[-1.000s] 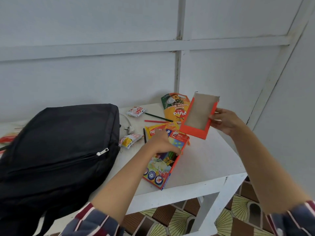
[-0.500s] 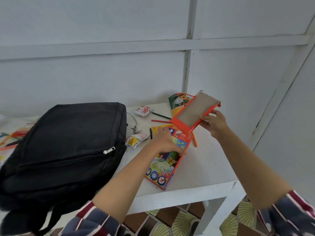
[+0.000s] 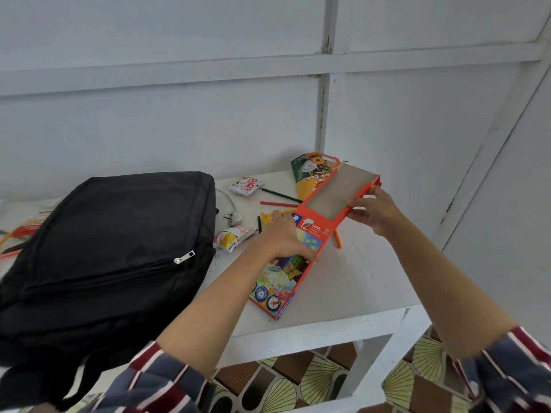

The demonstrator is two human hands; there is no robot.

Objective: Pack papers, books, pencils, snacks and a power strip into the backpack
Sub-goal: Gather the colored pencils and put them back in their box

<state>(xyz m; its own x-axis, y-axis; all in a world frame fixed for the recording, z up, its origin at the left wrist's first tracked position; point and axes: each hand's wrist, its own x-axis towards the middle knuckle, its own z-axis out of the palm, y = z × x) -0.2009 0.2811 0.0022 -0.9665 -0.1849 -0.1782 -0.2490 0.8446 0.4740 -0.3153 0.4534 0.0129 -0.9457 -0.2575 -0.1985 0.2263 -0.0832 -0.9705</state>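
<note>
A colourful pencil box [image 3: 281, 286] lies on the white table [image 3: 351, 281], its orange flap [image 3: 338, 193] lifted and showing a brown inner face. My right hand [image 3: 374, 211] pinches the flap's right edge. My left hand [image 3: 284, 235] lies over the box's upper part, fingers curled at its edge above the coloured pencils inside. The black backpack [image 3: 110, 248] lies zipped to the left. Loose pencils [image 3: 278, 203] and an orange pencil [image 3: 337, 239] lie near the box.
Two small snack packets [image 3: 246, 185] [image 3: 234, 235], a biscuit pack [image 3: 311, 174], a yellow pack [image 3: 268, 217] and a white plug with cord [image 3: 232, 217] lie behind the box. Papers [image 3: 18, 234] show behind the backpack at the far left. The table's front edge is close.
My right hand has swung the orange flap down and leftward, so it lies lower and flatter over the box. My left hand stays on the box.
</note>
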